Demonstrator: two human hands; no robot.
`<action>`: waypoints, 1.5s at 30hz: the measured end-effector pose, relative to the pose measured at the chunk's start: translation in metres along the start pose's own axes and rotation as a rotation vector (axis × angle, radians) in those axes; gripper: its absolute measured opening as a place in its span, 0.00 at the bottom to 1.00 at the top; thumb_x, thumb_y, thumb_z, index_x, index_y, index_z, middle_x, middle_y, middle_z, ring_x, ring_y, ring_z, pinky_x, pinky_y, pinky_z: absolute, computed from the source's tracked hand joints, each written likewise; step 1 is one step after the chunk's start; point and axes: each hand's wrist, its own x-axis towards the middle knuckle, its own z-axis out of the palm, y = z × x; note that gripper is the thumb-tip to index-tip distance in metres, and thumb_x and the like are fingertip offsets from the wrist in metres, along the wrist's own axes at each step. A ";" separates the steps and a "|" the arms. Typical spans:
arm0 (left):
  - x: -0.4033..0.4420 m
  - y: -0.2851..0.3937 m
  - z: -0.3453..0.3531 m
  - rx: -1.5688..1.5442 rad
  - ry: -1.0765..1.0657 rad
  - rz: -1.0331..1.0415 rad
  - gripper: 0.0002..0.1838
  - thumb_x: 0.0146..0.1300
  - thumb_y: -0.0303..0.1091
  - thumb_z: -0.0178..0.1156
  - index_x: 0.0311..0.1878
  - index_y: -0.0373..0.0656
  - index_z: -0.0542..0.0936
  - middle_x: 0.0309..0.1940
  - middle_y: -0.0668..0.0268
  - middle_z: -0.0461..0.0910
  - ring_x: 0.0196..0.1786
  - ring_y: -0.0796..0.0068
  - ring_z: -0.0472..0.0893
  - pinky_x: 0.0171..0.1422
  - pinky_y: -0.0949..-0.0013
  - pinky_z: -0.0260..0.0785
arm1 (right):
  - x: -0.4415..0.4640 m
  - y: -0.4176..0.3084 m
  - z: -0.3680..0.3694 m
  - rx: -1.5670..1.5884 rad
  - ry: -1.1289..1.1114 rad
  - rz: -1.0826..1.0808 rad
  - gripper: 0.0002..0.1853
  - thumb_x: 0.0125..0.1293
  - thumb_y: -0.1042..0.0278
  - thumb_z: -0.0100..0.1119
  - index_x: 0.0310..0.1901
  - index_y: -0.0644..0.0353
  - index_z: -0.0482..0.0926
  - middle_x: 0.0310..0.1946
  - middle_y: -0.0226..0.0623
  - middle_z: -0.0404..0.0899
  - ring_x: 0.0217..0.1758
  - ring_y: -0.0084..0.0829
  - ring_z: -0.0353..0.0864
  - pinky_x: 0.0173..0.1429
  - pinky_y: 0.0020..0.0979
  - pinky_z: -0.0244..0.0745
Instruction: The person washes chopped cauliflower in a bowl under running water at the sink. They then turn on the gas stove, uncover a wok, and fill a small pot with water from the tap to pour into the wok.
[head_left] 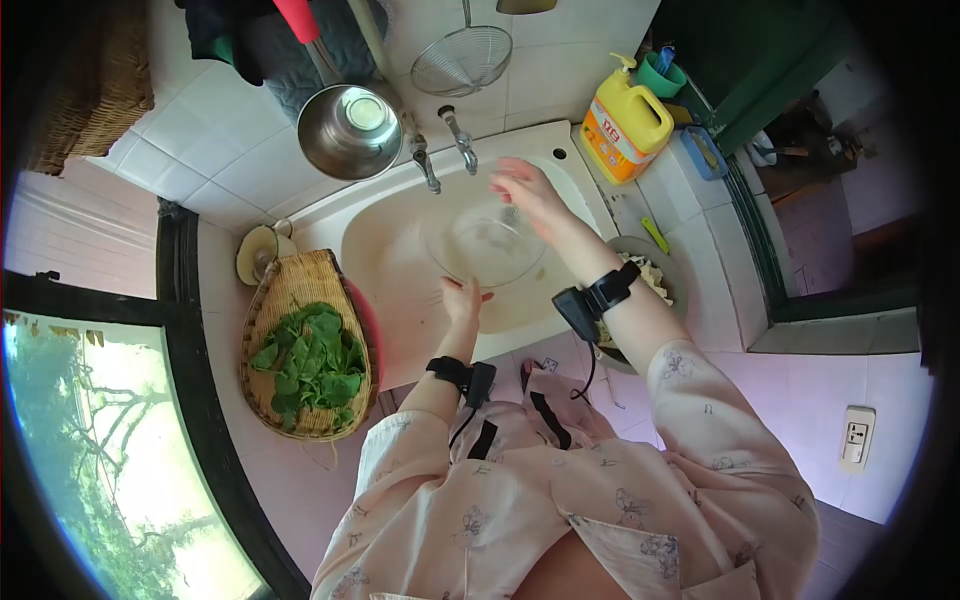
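A round, clear bowl (485, 245), its outline faint, is in the white sink (385, 290). My left hand (463, 300) is at the bowl's near-left rim, with thumb and fingers apart; whether it touches the rim is unclear. Over the far-right side of the bowl, my right hand (528, 195) has its fingers stretched toward the left, slightly blurred, with nothing visible in them. Two metal taps stand behind the bowl, the right one (460, 140) close to my right hand.
Left of the sink, a woven basket (258, 370) holds green leaves (315, 360). A metal pot (350, 132) and a strainer (462, 62) hang behind. At right are a yellow jug (625, 125), a blue dish (704, 152), a green-handled tool (655, 234) and a bowl of pale pieces (650, 272).
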 end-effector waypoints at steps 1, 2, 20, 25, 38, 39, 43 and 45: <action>0.007 -0.001 0.003 -0.040 -0.024 0.009 0.16 0.58 0.23 0.55 0.42 0.36 0.57 0.38 0.57 0.63 0.28 0.58 0.82 0.29 0.64 0.82 | 0.020 0.004 0.009 -0.011 0.012 0.015 0.28 0.62 0.62 0.61 0.60 0.69 0.67 0.43 0.40 0.80 0.45 0.30 0.80 0.48 0.32 0.75; 0.016 -0.007 0.003 -0.036 -0.035 -0.010 0.16 0.58 0.23 0.55 0.42 0.36 0.57 0.38 0.57 0.63 0.28 0.58 0.82 0.29 0.64 0.82 | 0.039 0.014 0.018 -0.304 0.057 -0.124 0.25 0.61 0.62 0.60 0.56 0.70 0.70 0.41 0.45 0.80 0.44 0.36 0.81 0.47 0.35 0.75; 0.058 -0.012 0.002 -0.138 -0.145 -0.204 0.17 0.56 0.19 0.49 0.48 0.32 0.58 0.46 0.52 0.65 0.39 0.53 0.81 0.31 0.62 0.85 | 0.096 0.012 -0.008 -0.829 -0.223 -0.375 0.12 0.67 0.62 0.53 0.41 0.60 0.80 0.25 0.46 0.78 0.28 0.45 0.76 0.37 0.39 0.70; 0.057 -0.012 0.000 -0.315 -0.171 -0.297 0.17 0.56 0.18 0.48 0.48 0.35 0.58 0.43 0.55 0.66 0.36 0.50 0.81 0.36 0.57 0.85 | 0.098 0.015 -0.010 -0.764 -0.225 -0.407 0.13 0.68 0.60 0.52 0.41 0.61 0.79 0.23 0.42 0.78 0.26 0.38 0.76 0.36 0.36 0.70; 0.044 -0.027 -0.006 -0.128 -0.089 -0.057 0.13 0.57 0.19 0.50 0.44 0.38 0.60 0.40 0.58 0.66 0.29 0.64 0.80 0.27 0.66 0.79 | 0.127 0.139 0.009 0.770 -0.077 0.468 0.10 0.69 0.77 0.50 0.49 0.70 0.73 0.46 0.48 0.77 0.48 0.37 0.80 0.56 0.34 0.77; 0.042 -0.020 -0.010 -0.020 -0.054 0.027 0.12 0.58 0.20 0.51 0.42 0.38 0.60 0.38 0.57 0.66 0.26 0.64 0.79 0.25 0.66 0.78 | 0.130 0.138 0.015 0.776 -0.079 0.464 0.10 0.69 0.77 0.50 0.49 0.70 0.73 0.46 0.48 0.77 0.48 0.37 0.80 0.56 0.34 0.77; 0.036 0.011 -0.024 0.193 -0.004 0.127 0.12 0.59 0.22 0.53 0.40 0.39 0.59 0.35 0.55 0.65 0.20 0.63 0.78 0.22 0.64 0.73 | 0.146 0.147 0.029 0.901 -0.020 0.507 0.09 0.68 0.78 0.50 0.48 0.71 0.74 0.42 0.46 0.78 0.40 0.31 0.79 0.46 0.24 0.79; 0.036 0.023 -0.032 0.294 0.018 0.180 0.12 0.59 0.22 0.53 0.40 0.39 0.59 0.35 0.54 0.65 0.20 0.61 0.78 0.22 0.64 0.73 | 0.147 0.153 0.023 0.935 0.014 0.526 0.09 0.68 0.77 0.52 0.47 0.71 0.74 0.41 0.44 0.78 0.34 0.26 0.79 0.37 0.19 0.79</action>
